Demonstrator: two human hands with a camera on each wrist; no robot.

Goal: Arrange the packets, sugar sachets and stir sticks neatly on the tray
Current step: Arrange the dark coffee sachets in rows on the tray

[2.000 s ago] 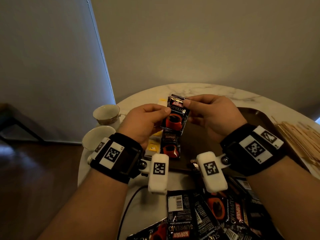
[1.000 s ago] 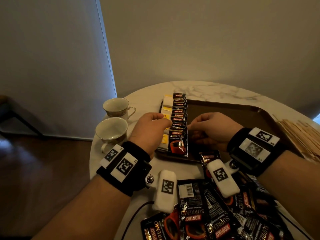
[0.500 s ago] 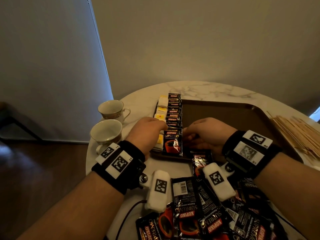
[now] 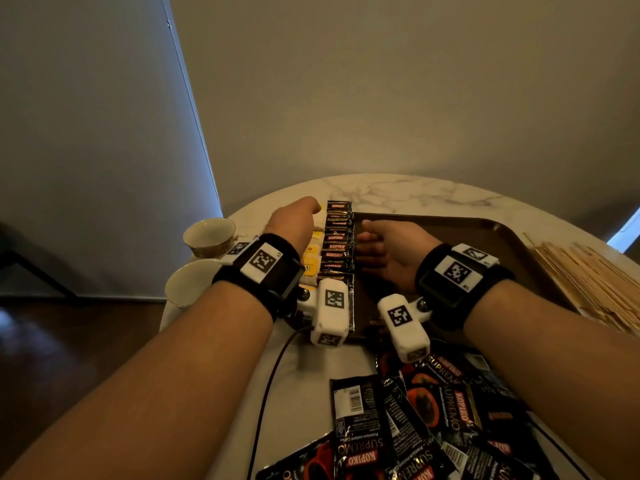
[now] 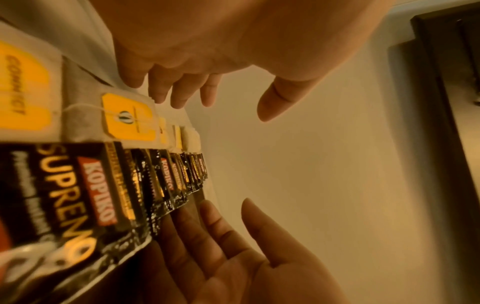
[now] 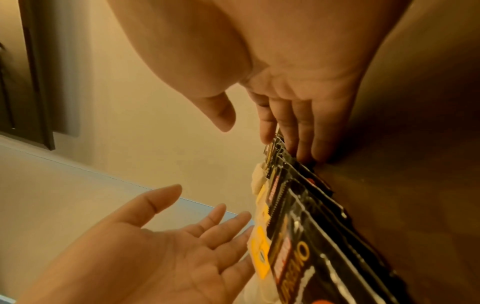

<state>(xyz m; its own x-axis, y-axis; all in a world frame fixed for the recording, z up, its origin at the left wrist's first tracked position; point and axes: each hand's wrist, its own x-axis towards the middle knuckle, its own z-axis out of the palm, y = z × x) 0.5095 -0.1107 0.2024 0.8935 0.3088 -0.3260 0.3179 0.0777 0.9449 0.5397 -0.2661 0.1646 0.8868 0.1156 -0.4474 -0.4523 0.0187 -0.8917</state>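
A row of overlapping black Kopiko coffee packets (image 4: 337,242) lies along the left side of the dark brown tray (image 4: 450,230), with yellow-tagged tea bags (image 4: 311,258) just left of it. My left hand (image 4: 301,211) stands left of the row near its far end, fingers straight, tips by the tea bags (image 5: 124,119). My right hand (image 4: 367,237) stands right of the row on the tray, and its straight fingers (image 6: 285,127) touch the packets' edge (image 6: 298,205). Neither hand holds anything. Wooden stir sticks (image 4: 588,278) lie heaped right of the tray.
Several loose coffee packets (image 4: 433,427) are piled on the round marble table (image 4: 415,195) near me. Two teacups (image 4: 207,233) (image 4: 188,282) stand at the table's left edge. A black cable (image 4: 270,393) runs from my left wrist toward me.
The packet held up two seconds ago now lies at the row's near end. Both hands have let go and slid along the row's sides toward its far end, fingers straightened.
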